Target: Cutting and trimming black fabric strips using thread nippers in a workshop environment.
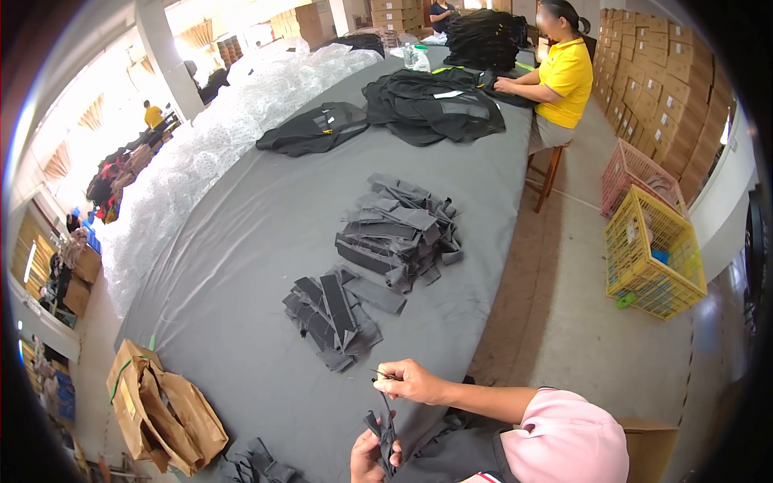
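My left hand [368, 457], at the lower edge, is closed round a small bunch of dark fabric strips [386, 435]. A narrow dark piece rises from that bunch to my right hand [409, 381], whose fingers are pinched together on it. At those fingertips a thin dark point sticks out, too small to name. Just beyond my hands lies a small pile of dark grey fabric strips [328, 314]. Farther off is a larger, loosely stacked heap of similar strips [394, 229]. More dark strips [262, 465] lie at the near left, partly cut off by the lower edge.
Grey cloth covers the long table [233, 266]. A brown paper bag [165, 410] stands near left; bagged clear plastic [201, 153] lines the far left. Black garments [435, 105] lie before a co-worker in yellow [568, 80]. Crates [656, 258] and cartons [660, 105] stand right.
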A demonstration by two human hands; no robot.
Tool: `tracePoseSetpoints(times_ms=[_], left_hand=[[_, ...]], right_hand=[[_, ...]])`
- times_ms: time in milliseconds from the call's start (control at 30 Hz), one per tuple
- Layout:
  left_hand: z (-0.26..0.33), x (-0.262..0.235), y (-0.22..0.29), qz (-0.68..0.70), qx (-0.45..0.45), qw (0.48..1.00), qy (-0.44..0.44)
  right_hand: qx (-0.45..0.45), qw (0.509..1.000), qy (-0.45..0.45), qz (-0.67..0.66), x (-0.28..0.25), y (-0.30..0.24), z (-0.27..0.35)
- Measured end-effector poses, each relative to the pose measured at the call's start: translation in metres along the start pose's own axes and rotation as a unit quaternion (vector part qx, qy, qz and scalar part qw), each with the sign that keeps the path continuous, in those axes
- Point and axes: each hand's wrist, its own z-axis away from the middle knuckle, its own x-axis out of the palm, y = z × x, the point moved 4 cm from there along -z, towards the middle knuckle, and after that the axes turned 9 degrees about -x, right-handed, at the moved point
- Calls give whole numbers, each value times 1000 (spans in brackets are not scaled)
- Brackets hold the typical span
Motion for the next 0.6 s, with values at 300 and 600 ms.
tracePoseSetpoints(times_ms=[300, 600], left_hand=[[-1, 0, 2, -14, 14, 1000, -10], [6, 48, 5, -99, 46, 979, 174]], right_hand=[[16, 999, 16, -33, -1, 6, 2], [16, 1000, 15, -7, -3, 10, 1]])
